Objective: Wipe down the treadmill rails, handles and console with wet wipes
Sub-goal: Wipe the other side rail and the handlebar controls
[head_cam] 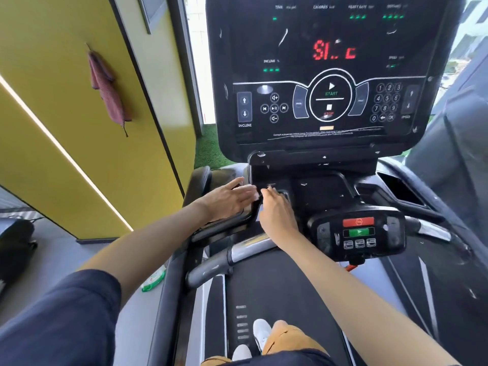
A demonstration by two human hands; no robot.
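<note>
Left hand [229, 198], fingers straight, presses white wet wipe [253, 194] on black console tray [224, 224]; right hand [276, 210] grip indiscernible; grey handles [211, 268], dark rails [169, 307] judged outstanding

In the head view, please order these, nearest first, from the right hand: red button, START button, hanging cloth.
1. red button, right of the right hand.
2. START button, above, on the console.
3. hanging cloth, far left on the wall.

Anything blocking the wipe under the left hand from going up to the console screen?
Nothing visible. The left hand presses the wipe flat on the left tray, and the way up to the console is free. The right hand sits just right of the wipe, at the tray's edge, off that path.
</note>
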